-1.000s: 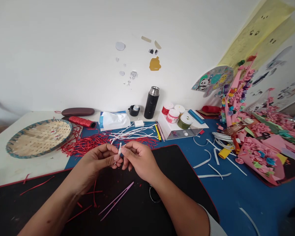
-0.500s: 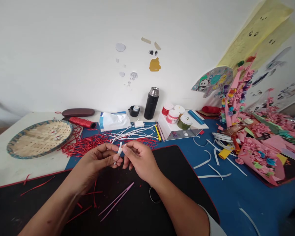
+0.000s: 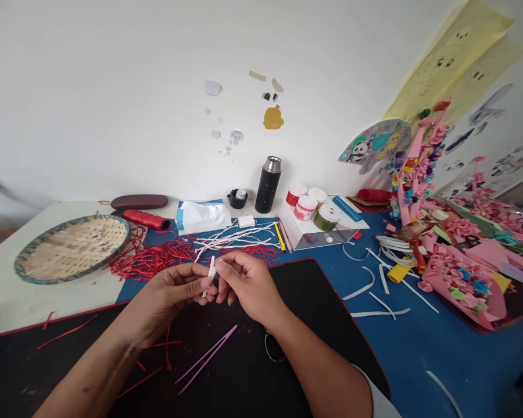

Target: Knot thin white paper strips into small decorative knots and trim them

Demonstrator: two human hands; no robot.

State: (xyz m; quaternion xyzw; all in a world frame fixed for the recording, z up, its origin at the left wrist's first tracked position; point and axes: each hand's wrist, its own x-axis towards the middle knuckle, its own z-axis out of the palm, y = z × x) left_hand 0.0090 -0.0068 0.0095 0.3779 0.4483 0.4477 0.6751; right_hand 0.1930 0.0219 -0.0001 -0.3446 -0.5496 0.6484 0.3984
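A small folded white strip, paper or ribbon, sits between my two hands above the black mat. My left hand pinches it between thumb and fingers. From the other side, my right hand closes thumb and forefinger on its edge; the fingertips of both hands nearly meet. Below them, purple tweezers lie on the mat. Short red cords are scattered at the left. Behind the hands are piles of red cords and white cords.
A woven basket stands at left beside a red thread spool. At the back are a black thermos and a white box bearing several paint jars. White strips and pink paper flowers lie right.
The white strip is tilted slightly differently and shows a bit more between the fingers. Both hands keep nearly the same place and grip.
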